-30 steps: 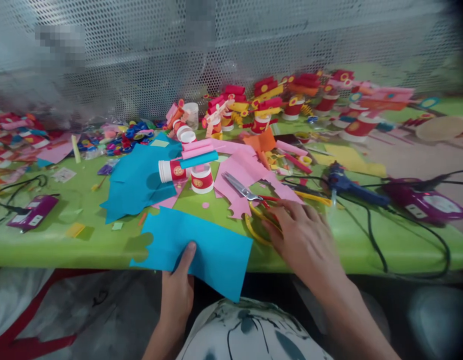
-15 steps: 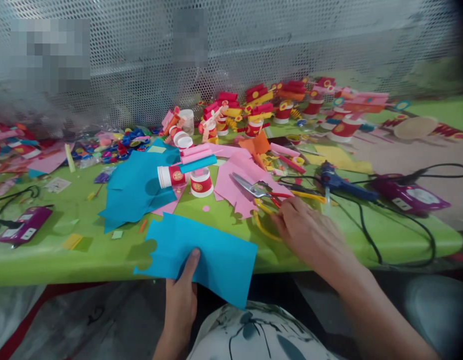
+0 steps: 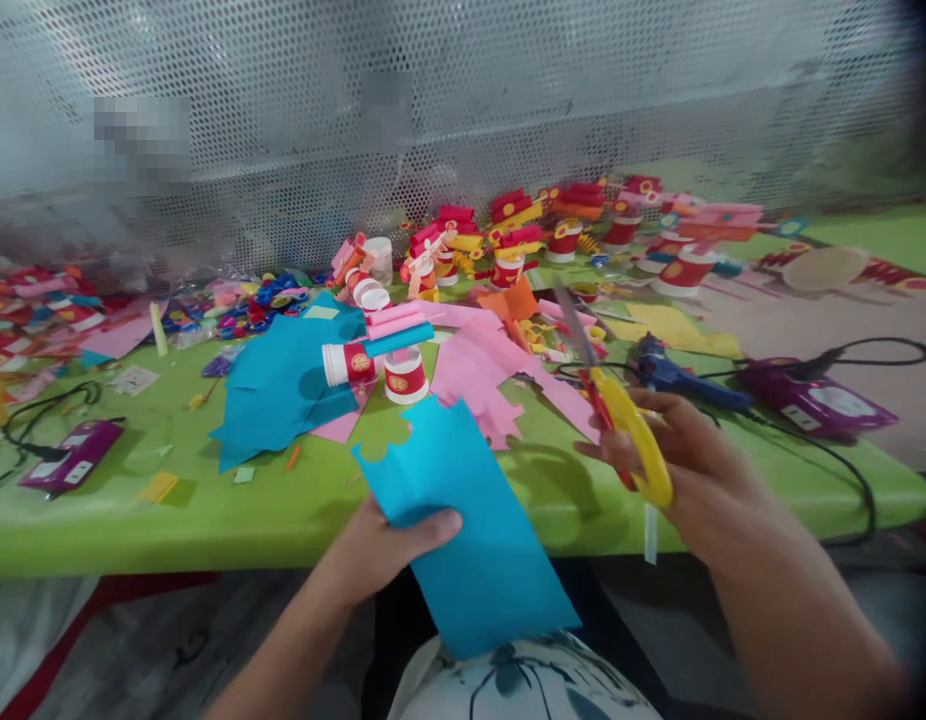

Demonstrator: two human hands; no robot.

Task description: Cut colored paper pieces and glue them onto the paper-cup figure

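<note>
My left hand (image 3: 403, 545) grips a blue sheet of paper (image 3: 478, 530), thumb on top, at the table's front edge. Curved bites are cut out of the sheet's far left corner. My right hand (image 3: 688, 470) holds scissors (image 3: 632, 430) with yellow and red handles above the table, blades pointing away from me; they look slightly blurred. Beyond the blue sheet lie pink paper (image 3: 478, 375) with cut edges and a red and white paper cup (image 3: 405, 378). A second such cup (image 3: 350, 365) lies on its side, near pink and blue paper rolls (image 3: 399, 330).
More blue paper (image 3: 283, 380) lies left of the cups. A blue glue gun (image 3: 688, 375) and a purple power strip (image 3: 815, 395) with cables are on the right; another purple power strip (image 3: 73, 455) is at left. Several cup figures (image 3: 508, 255) line the back by a perforated metal panel (image 3: 463, 100).
My right hand has picked the scissors up off the pink paper and brought them upright. My left hand has turned the blue sheet and shifted it to the right.
</note>
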